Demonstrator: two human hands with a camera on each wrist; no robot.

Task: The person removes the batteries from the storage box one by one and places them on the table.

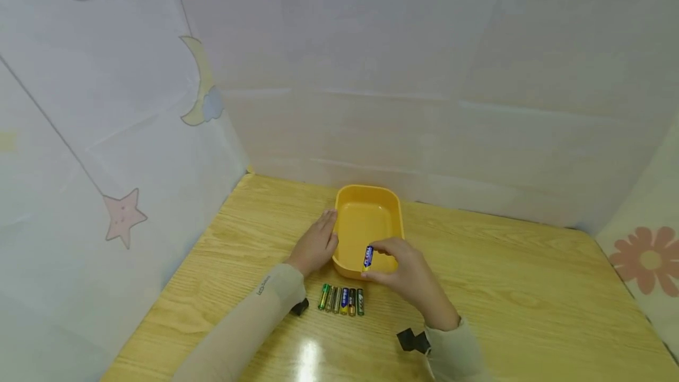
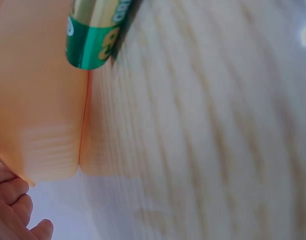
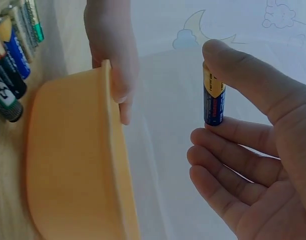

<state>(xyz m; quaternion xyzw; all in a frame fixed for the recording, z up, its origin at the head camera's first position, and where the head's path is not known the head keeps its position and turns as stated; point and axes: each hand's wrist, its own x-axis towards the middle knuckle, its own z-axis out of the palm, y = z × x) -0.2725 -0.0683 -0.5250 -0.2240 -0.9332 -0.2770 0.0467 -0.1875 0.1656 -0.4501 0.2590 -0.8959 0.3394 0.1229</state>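
Between thumb and index finger, my right hand (image 1: 400, 264) pinches a blue and yellow battery (image 1: 368, 258) by its two ends, over the near right part of a yellow plastic box (image 1: 339, 270). The right wrist view shows this battery (image 3: 214, 95) upright, with the other fingers loosely bent below it. My left hand (image 1: 315, 243) rests against the box's left side, fingers extended along the rim. Several batteries (image 1: 344, 300) lie side by side in a row in front of the box. A green and gold battery (image 2: 90, 45) from that row shows close up in the left wrist view.
The box stands on a wood-grain table (image 1: 504, 276), near the back wall covering (image 1: 424, 105). Another covering with a printed star (image 1: 124, 217) borders the table on the left, and one with a printed flower (image 1: 649, 259) on the right.
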